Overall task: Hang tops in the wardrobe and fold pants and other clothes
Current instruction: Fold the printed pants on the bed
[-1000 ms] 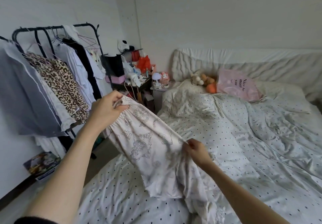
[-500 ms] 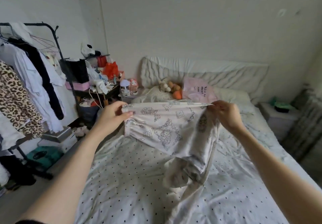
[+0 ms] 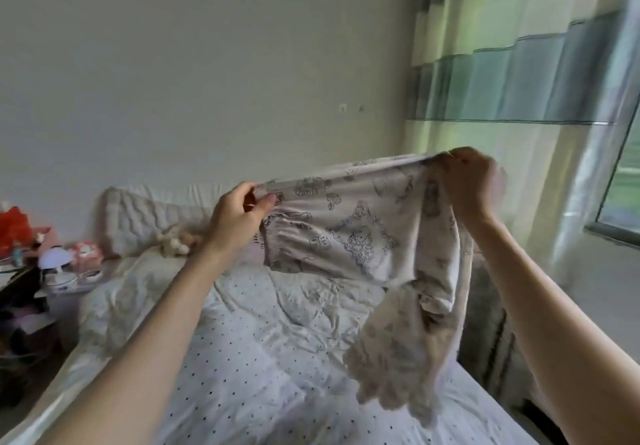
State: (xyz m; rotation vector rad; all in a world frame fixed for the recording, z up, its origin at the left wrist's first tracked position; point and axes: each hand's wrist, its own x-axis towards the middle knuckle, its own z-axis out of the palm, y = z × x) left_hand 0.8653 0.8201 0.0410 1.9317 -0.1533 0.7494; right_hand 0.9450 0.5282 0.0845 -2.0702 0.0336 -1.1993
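Observation:
A pair of pale printed pants with dark line drawings is stretched out in the air above the bed. My left hand pinches the left end of the waistband. My right hand grips the right end, held a bit higher. The legs hang down on the right in a blurred bunch, their lower ends just above the bedding.
The bed with a white dotted duvet lies below. A quilted headboard and a soft toy are at its far end. A cluttered bedside table stands on the left. Striped curtains and a window are on the right.
My view has swung right, away from the clothes rack toward the curtains. Both hands have lifted the pants higher and pulled the waistband out wide, the right hand rising most.

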